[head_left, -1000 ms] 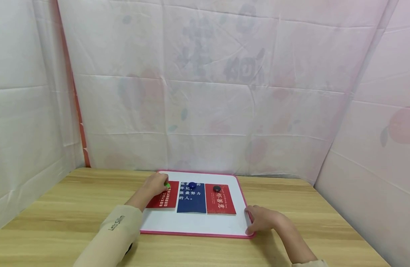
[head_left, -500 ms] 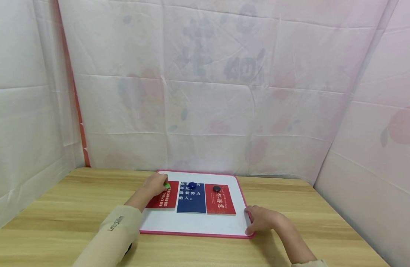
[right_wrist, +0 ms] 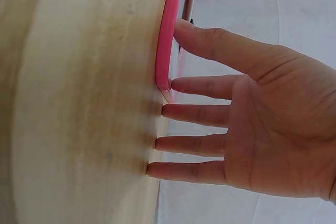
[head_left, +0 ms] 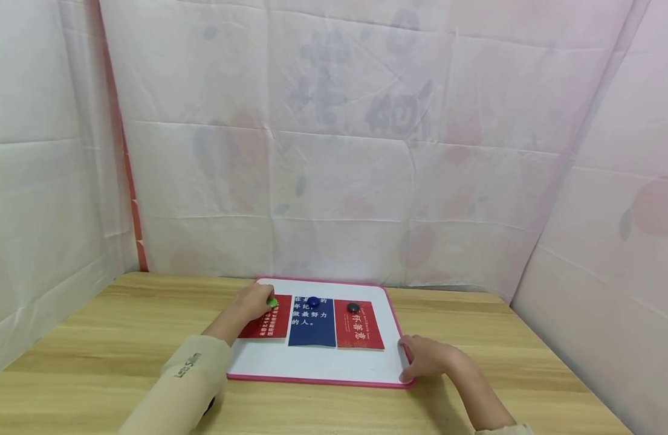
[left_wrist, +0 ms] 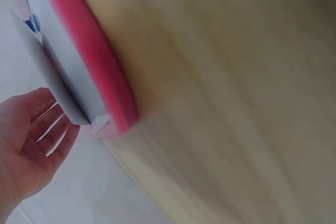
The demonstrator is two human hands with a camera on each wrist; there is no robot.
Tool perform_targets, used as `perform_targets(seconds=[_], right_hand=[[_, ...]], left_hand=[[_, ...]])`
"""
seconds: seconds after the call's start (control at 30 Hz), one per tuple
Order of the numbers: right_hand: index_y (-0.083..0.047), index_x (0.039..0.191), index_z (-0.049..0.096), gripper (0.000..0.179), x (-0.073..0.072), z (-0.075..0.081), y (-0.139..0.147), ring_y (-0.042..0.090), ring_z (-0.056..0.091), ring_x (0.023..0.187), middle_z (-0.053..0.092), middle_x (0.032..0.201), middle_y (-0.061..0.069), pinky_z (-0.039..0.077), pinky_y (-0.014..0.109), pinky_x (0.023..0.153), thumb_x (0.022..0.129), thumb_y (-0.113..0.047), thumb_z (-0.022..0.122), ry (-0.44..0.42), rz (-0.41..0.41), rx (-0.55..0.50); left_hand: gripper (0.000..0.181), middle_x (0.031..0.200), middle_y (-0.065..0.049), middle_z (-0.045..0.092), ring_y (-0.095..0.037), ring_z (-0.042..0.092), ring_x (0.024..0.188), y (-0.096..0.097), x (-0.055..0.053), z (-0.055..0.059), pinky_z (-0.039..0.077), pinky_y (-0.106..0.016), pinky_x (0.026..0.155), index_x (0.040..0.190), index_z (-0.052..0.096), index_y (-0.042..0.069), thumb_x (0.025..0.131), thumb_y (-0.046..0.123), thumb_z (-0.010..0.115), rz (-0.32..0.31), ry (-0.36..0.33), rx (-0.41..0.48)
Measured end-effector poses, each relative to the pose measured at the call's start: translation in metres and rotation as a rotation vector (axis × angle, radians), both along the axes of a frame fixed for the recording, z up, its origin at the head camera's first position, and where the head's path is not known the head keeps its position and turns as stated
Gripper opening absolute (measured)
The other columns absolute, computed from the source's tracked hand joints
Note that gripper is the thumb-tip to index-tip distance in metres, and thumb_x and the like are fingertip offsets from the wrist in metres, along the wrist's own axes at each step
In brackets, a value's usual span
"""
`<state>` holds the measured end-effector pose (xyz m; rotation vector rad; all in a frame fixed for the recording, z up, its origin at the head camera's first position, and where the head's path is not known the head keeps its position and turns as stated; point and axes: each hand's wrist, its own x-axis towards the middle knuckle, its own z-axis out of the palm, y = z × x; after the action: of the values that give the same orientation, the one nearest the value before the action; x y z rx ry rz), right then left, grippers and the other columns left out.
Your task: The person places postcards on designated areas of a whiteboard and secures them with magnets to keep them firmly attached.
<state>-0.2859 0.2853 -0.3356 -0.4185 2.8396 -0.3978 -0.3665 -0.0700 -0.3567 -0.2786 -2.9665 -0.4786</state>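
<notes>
A whiteboard [head_left: 323, 366] with a pink frame lies flat on the table. Three printed cards sit on it in a row: a red card [head_left: 274, 329] at left, a blue card [head_left: 312, 336] in the middle and another red card [head_left: 361, 335] at right. At the left card's top, my left hand [head_left: 252, 301] pinches a round green magnet [head_left: 272, 302]; the left wrist view shows this card's near edge lifted off the board. A dark blue magnet [head_left: 313, 302] and a black magnet [head_left: 353, 307] rest on the others. My right hand [head_left: 427, 356] touches the board's near right corner, fingers straight.
The wooden table [head_left: 502, 362] reaches out on both sides of the board. Behind it hangs a pale printed cloth [head_left: 334, 181], with similar cloth walls at left and right. The board's far edge lies close to the back cloth.
</notes>
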Motion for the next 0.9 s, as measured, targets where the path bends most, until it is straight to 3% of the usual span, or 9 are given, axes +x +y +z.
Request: perform_targets(seconds=[0.33,0.53,0.67,0.9], right_hand=[[0.002,0.118,0.052,0.059,-0.006,0.000,0.007,0.027,0.047,0.091,0.052,0.098,0.009,0.038,0.051,0.089,0.069,-0.018,0.078,-0.006,0.026,0.000],[-0.001,0.112,0.056,0.045,-0.011,0.007,0.019,0.027,0.050,0.089,0.056,0.096,0.009,0.042,0.052,0.084,0.075,-0.021,0.074,0.007,0.012,0.029],[-0.003,0.110,0.059,0.038,-0.025,0.014,0.016,0.029,0.054,0.091,0.059,0.100,0.010,0.045,0.053,0.079,0.079,-0.022,0.071,0.056,-0.036,0.030],[0.001,0.113,0.058,0.034,-0.058,0.022,-0.023,0.033,0.055,0.099,0.058,0.108,0.016,0.049,0.046,0.077,0.084,-0.014,0.067,0.241,-0.030,-0.126]], left_hand=[[0.027,0.093,-0.009,0.060,-0.021,0.053,0.084,0.004,0.000,-0.001,0.047,-0.040,0.083,0.105,0.061,0.001,0.081,0.010,0.070,0.020,-0.033,0.002],[0.021,0.088,-0.008,0.060,-0.020,0.053,0.080,0.010,-0.002,0.006,0.049,-0.037,0.077,0.099,0.060,0.002,0.083,0.013,0.069,-0.005,-0.025,-0.019],[0.027,0.095,-0.010,0.061,-0.021,0.055,0.086,0.017,-0.002,0.014,0.049,-0.038,0.079,0.106,0.061,0.002,0.083,0.016,0.069,-0.005,0.005,-0.023],[0.052,0.122,-0.018,0.053,-0.035,0.049,0.112,0.041,0.002,0.025,0.039,-0.046,0.094,0.125,0.051,-0.002,0.088,0.033,0.062,-0.065,0.130,-0.147]])
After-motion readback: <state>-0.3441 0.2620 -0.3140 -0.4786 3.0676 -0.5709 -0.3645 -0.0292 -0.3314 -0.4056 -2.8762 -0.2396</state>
